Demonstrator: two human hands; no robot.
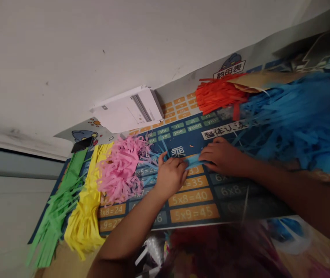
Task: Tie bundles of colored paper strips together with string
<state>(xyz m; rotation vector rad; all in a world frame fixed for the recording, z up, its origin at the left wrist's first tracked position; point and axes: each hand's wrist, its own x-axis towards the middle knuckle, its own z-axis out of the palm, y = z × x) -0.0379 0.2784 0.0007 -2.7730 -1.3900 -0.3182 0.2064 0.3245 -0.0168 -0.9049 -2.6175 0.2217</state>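
My left hand point(170, 175) and my right hand point(224, 156) meet over a blue printed multiplication mat point(193, 197). Both pinch the ends of a light blue paper strip point(194, 161) that runs between them. The fingers of each hand are closed on it. A pile of pink paper strips point(121, 170) lies just left of my left hand. A big heap of blue paper strips point(303, 119) lies to the right of my right hand.
Yellow strips point(85, 216) and green strips point(56, 216) lie at the mat's left end. Red-orange strips point(218, 94) lie at the back beside a tan paper piece point(257, 80). A white box point(127, 110) leans against the wall. Blurred colourful things fill the near edge.
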